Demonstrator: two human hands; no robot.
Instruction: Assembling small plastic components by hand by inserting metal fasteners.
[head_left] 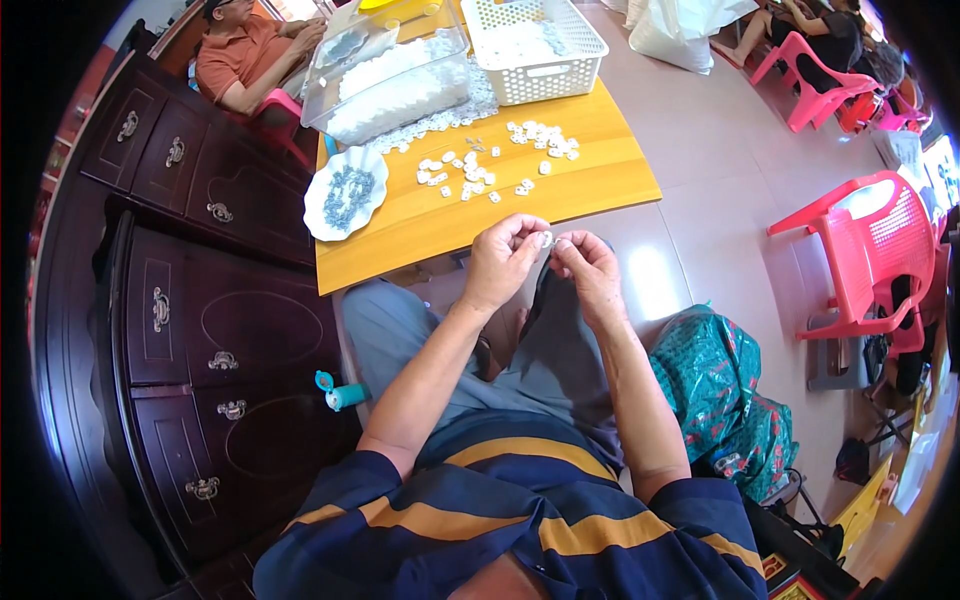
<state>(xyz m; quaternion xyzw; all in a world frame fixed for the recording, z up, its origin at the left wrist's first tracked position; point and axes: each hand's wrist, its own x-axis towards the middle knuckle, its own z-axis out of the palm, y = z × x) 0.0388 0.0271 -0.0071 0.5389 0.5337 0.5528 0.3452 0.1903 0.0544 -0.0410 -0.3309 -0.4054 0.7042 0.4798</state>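
My left hand (503, 262) and my right hand (590, 272) meet over my lap, just off the near edge of the wooden table (590, 160). Between the fingertips of both is a small white plastic piece (547, 240), pinched from either side and partly hidden. Several similar white pieces (470, 172) lie scattered in loose groups on the table, with a few small grey metal bits (476, 145) among them. To their left, a white scalloped dish (318, 205) holds a heap of small grey metal parts (348, 197).
Behind the loose pieces stand a clear bin (350, 115) of white parts and a white perforated basket (545, 88). Dark wooden cabinets (235, 300) line the left. A green bag (705, 370) sits by my right leg, a pink chair (850, 250) farther right. Other people sit at the back.
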